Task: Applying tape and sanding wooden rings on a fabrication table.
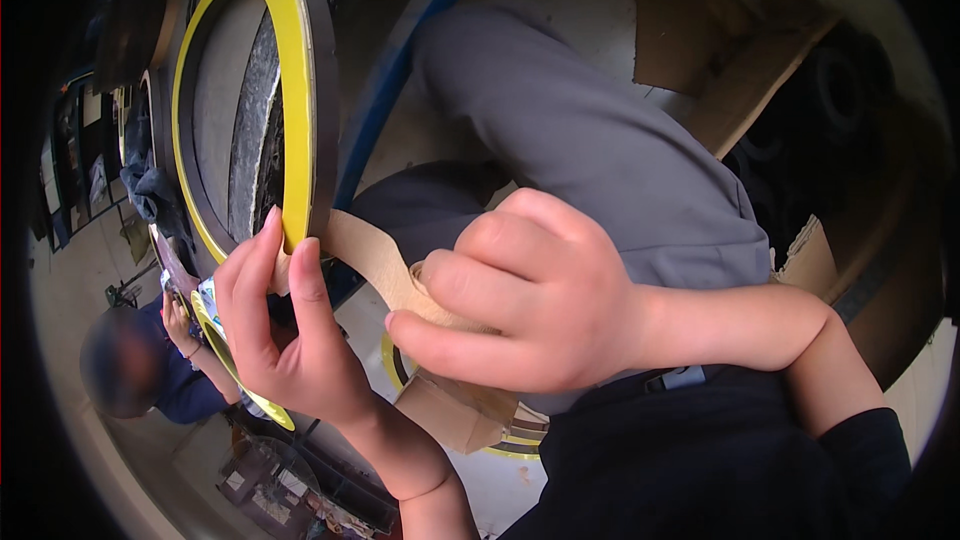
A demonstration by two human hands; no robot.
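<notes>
My left hand (290, 330) pinches the lower edge of a yellow ring with a dark outer rim (297, 110), which stands upright on the left. Its thumb and fingers are on either side of the band. A strip of tan tape (368, 245) runs from the ring's rim by my left fingertips to my right hand (535, 300). That hand is closed around the tape roll, whose coiled edge shows between thumb and fingers; the rest of the roll is hidden.
An open cardboard box (455, 415) sits below my hands, with more yellow-rimmed rings (525, 435) by it. Another person (190, 365) works at the left with a yellow ring (235, 360). Cardboard (685, 25) and a dark container (810, 130) are at the right.
</notes>
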